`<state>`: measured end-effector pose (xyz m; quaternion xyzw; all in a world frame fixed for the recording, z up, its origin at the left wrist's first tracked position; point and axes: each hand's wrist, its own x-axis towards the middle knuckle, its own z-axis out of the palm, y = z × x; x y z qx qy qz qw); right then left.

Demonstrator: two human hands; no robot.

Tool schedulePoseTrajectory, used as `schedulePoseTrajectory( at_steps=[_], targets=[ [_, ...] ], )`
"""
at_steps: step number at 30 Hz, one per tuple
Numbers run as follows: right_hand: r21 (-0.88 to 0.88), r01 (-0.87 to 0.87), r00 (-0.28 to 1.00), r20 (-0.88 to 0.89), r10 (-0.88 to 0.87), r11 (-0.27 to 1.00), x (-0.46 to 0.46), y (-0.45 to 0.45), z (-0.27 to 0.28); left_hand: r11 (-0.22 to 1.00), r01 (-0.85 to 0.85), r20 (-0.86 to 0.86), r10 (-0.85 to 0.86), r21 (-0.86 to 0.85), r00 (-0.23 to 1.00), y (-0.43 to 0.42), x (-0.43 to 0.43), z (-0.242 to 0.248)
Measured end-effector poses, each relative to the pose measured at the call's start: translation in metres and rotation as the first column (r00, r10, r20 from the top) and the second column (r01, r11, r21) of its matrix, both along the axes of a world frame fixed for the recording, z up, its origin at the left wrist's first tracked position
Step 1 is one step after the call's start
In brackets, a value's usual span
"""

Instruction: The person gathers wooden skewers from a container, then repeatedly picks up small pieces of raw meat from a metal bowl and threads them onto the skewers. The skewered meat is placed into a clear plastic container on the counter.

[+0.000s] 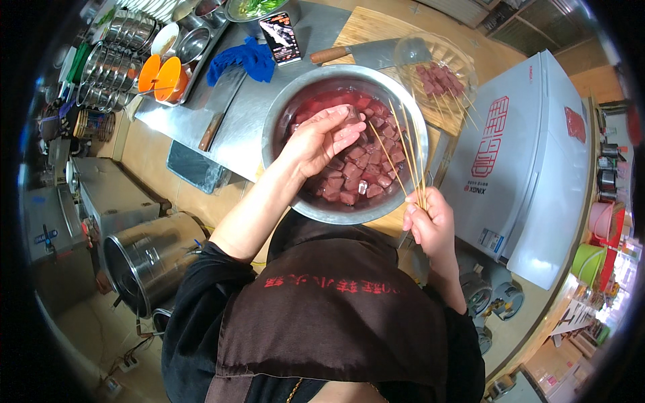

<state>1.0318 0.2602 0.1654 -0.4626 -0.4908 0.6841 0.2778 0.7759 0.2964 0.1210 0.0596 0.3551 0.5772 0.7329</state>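
My left hand point(322, 138) is over a wide metal basin point(347, 217), palm up. It holds a dark red cube point(354, 117) of what looks like blood curd between thumb and fingers; how many pieces lie in it I cannot tell. Many similar cubes point(352, 170) sit in reddish liquid inside the basin. At the basin's right rim, my right hand point(431, 221) grips several thin bamboo skewers point(414, 169). Their far ends fan out above the cubes, and one leans apart to the left. No cube shows on these skewers.
Behind the basin's right side, a clear bowl point(403, 55) holds skewered cubes point(438, 79) on a wooden board point(360, 25). A cleaver point(373, 53) lies beside it, another knife point(214, 128) at left. A blue cloth point(242, 60) and propped phone-like device point(280, 39) stand behind. A white freezer point(504, 146) flanks the right.
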Motion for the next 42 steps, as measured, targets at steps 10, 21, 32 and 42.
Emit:
schedulePoseTrajectory(
  at_steps=[10, 21, 32, 42],
  targets=[
    [0.102, -0.036, 0.999, 0.012, 0.035, 0.994, -0.007, -0.004, -0.005, 0.993, -0.105, 0.075, 0.108, -0.046, 0.991, -0.006, 0.004, 0.002],
    [0.027, -0.013, 1.0, -0.028, 0.014, 1.0, -0.005, -0.003, -0.012, 0.999, -0.044, 0.02, 0.043, 0.029, 0.999, -0.01, 0.013, 0.007],
    [0.044, 0.062, 0.994, 0.083, -0.065, 0.997, -0.005, 0.01, -0.006, 0.916, 0.395, -0.932, -0.08, 0.072, 0.353, -0.004, 0.025, -0.002],
    [0.045, 0.124, 0.988, 0.087, -0.128, 0.991, 0.006, 0.009, -0.004, 0.721, 0.663, -0.86, 0.194, -0.202, -0.473, -0.005, 0.015, -0.008]
  ],
)
